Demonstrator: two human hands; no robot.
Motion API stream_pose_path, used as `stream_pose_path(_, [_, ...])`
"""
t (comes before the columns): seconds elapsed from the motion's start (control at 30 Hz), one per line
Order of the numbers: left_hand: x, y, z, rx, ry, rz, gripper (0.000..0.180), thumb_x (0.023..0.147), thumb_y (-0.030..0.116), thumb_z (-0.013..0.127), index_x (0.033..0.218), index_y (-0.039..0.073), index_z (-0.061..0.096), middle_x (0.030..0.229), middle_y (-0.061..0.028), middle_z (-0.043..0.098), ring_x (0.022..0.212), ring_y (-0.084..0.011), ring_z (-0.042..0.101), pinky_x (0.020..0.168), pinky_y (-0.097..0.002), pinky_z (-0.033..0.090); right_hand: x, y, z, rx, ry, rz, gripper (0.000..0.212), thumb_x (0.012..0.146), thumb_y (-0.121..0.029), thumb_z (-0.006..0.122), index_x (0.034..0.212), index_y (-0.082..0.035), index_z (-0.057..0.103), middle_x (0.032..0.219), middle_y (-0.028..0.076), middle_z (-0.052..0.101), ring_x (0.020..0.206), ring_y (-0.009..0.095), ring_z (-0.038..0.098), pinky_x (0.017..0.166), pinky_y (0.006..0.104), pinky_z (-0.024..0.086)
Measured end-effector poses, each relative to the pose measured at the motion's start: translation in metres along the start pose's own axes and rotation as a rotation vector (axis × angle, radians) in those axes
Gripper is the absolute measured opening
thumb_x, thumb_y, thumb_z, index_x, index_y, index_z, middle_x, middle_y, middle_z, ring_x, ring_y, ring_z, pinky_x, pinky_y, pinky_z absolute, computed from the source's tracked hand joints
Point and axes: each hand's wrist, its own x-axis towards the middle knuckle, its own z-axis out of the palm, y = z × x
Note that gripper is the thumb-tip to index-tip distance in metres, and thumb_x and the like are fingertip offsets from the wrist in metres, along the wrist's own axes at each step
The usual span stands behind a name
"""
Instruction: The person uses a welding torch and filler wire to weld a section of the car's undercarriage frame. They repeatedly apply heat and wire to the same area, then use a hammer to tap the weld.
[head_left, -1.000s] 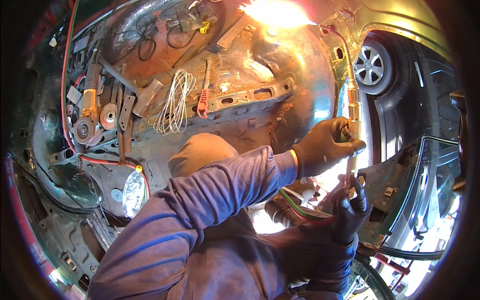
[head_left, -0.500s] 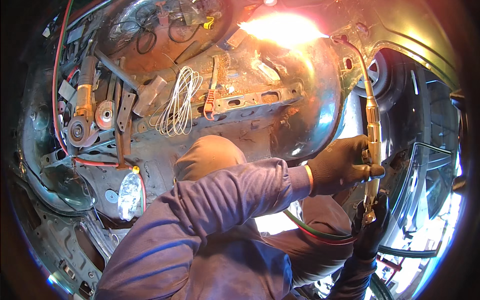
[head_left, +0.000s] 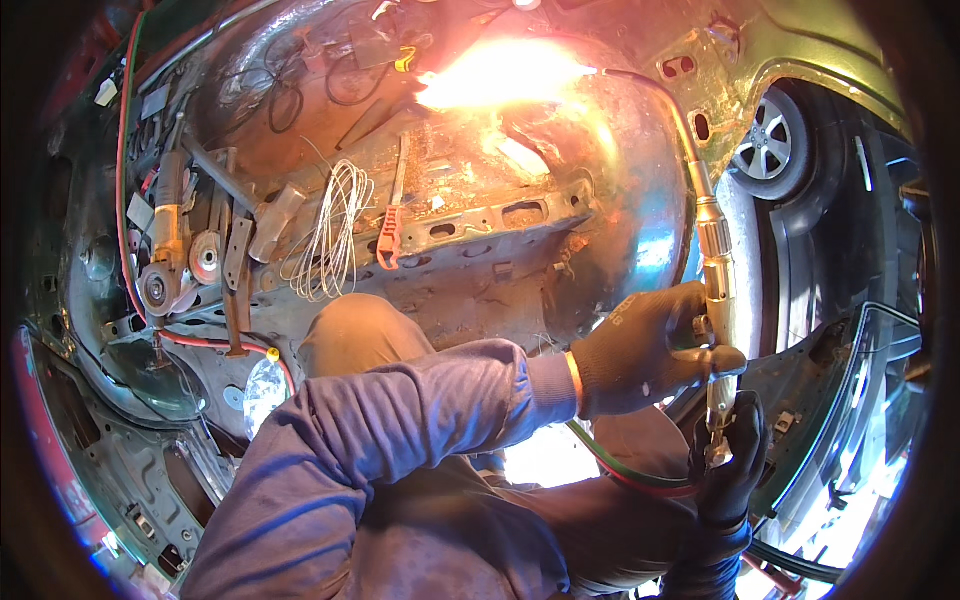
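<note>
Left hand (head_left: 640, 350), right hand (head_left: 730, 465) gripping torch (head_left: 715, 300); flame (head_left: 500, 75) burning

The bare rusty car floor (head_left: 560, 250) carries a wire coil (head_left: 330, 235), red pliers (head_left: 392, 235) and an angle grinder (head_left: 165, 240).

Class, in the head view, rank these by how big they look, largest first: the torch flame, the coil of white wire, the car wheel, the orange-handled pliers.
1. Torch flame, the widest patch.
2. Coil of white wire, close behind; the flame's glare blurs its edges, so these two are unsure.
3. Car wheel, partly hidden and farther off.
4. Orange-handled pliers, thinnest.
</note>
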Motion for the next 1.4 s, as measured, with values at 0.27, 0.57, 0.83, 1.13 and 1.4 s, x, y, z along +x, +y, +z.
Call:
stream_pose_path(0.27, [0.016, 0.001, -0.01, -0.029, 0.121, -0.011, 0.037, 0.097, 0.028, 0.086, 0.118, 0.003, 0.068, 0.098, -0.0023, 0.071, 0.089, -0.0081, 0.067, 0.077, -0.0297, 0.057, 0.038, -0.02, 0.001, 1.035, -0.112, 0.483, 0.062, 0.109, -0.053, 0.058, 0.142, -0.001, 0.053, 0.106, 0.014, 0.069, 0.077, 0.016, 0.067, 0.062, 0.0293, 0.055])
stream_pose_path(0.57, [0.008, -0.005, -0.013, 0.464, 0.125, 0.477, 0.048, 0.084, 0.033, 0.093, 0.12, 0.011, 0.07, 0.079, -0.0081, 0.064, 0.066, -0.0309, 0.066, 0.059, -0.04, 0.051, 0.021, 0.011, -0.003, 1.125, 0.007, 0.636, 0.054, 0.11, -0.047, 0.061, 0.145, -0.005, 0.057, 0.1, 0.008, 0.07, 0.07, 0.012, 0.064, 0.06, 0.0249, 0.05])
stream_pose_path(0.83, [-0.007, -0.012, 0.004, 0.68, -0.169, 0.652, 0.048, 0.092, 0.028, 0.078, 0.132, 0.007, 0.062, 0.094, -0.0101, 0.071, 0.068, -0.0325, 0.071, 0.056, -0.0452, 0.054, -0.008, 0.036, -0.001, 0.275, -0.049, 0.287, 0.055, 0.109, -0.022, 0.065, 0.162, -0.02, 0.048, 0.146, 0.021, 0.058, 0.13, 0.037, 0.064, 0.111, 0.0466, 0.055])
stream_pose_path(1.13, [-0.008, -0.012, 0.017, 0.693, -0.165, 0.667, 0.043, 0.096, 0.025, 0.072, 0.133, 0.006, 0.064, 0.096, -0.0109, 0.073, 0.077, -0.0319, 0.074, 0.066, -0.0447, 0.059, -0.007, 0.021, 0.01, 0.682, 0.019, 0.472, 0.047, 0.11, -0.022, 0.063, 0.151, -0.001, 0.055, 0.143, 0.017, 0.061, 0.128, 0.028, 0.065, 0.107, 0.0441, 0.056])
stream_pose_path(1.4, [-0.009, -0.013, 0.018, 0.692, -0.205, 0.649, 0.041, 0.099, 0.028, 0.07, 0.135, 0.01, 0.061, 0.093, -0.0093, 0.071, 0.076, -0.0304, 0.073, 0.063, -0.0442, 0.057, -0.008, 0.02, 0.006, 0.509, -0.016, 0.342, 0.044, 0.116, -0.03, 0.054, 0.149, -0.001, 0.057, 0.135, 0.018, 0.061, 0.125, 0.03, 0.066, 0.103, 0.0413, 0.058])
